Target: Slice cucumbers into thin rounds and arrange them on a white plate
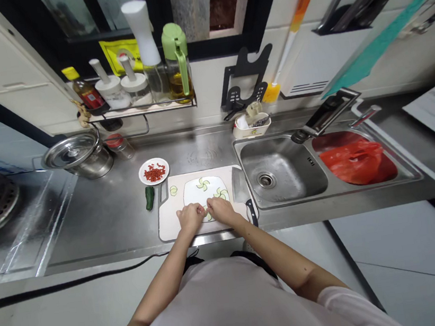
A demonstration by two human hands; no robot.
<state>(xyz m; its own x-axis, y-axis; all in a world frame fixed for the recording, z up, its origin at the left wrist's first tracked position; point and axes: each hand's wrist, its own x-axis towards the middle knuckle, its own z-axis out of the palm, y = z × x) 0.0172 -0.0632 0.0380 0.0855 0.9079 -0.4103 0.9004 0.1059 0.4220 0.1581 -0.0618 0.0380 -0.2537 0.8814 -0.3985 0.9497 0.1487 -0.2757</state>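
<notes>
A white square plate [191, 191] lies on a pale cutting board [168, 225]. Thin green-edged cucumber slices [203, 184] form pinwheel patterns on it, one near the top and another at the right. Over the plate's lower part, my left hand [191, 217] is closed, fingertips pinched beside some slices. My right hand [220, 209] is closed just opposite, its fingertips almost meeting the left ones. Whatever either hand pinches is too small to make out. A few loose slices [173, 190] sit on the board's upper left. Along the board's right side rests a cleaver [239, 186] with a black handle.
A dark green cucumber piece [150, 198] and a small plate [143, 179] of chopped red bits are left of the board. Farther left stands a lidded steel pot [95, 160]. A double sink [282, 168] adjoins on the right, with a red plastic bag [356, 162].
</notes>
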